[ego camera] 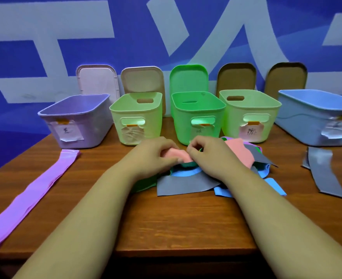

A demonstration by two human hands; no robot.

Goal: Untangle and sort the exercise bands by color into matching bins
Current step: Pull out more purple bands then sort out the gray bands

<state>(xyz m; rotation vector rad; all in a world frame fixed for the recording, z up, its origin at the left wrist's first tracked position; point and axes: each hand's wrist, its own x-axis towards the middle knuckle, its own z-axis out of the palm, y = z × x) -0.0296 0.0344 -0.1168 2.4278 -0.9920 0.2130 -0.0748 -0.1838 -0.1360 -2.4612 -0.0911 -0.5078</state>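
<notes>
Along the desk's left edge, from the near corner: one purple band (25,194), flat. Mid-desk: left hand (152,156) and right hand (208,154), both pinching one pink band (175,154) atop a tangle (182,186) of grey, blue and green bands. Near the right edge: one grey band (325,174). Along the far edge: five open bins (183,127); behind them, five lids (188,79) propped upright.

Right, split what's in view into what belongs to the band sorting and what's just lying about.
Job: left hand and right hand pinching the pink band; tangled pile of bands; purple band; grey band; row of bins.
Lying about: lids leaning behind the bins; table; blue wall.
</notes>
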